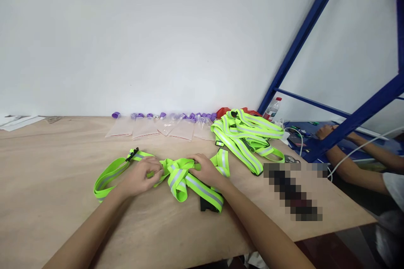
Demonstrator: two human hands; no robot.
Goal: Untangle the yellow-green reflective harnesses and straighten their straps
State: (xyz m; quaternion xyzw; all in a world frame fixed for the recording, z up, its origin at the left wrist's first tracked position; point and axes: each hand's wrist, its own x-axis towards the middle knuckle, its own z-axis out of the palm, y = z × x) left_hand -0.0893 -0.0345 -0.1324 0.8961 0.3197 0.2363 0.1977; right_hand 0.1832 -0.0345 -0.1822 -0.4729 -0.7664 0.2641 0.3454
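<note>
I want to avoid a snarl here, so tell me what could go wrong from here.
The green strap is looped and crossed over itself between the left hand and right hand, so a hard pull might cinch it into a tight knot.

The black buckle lies partly under a length of strap and could snag.

The pile of straps lies close by on the right, so a loose loop might catch in it.

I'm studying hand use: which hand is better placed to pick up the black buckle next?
Probably the right hand: it touches the green strap near the black buckle, while the left hand is farther away.
</note>
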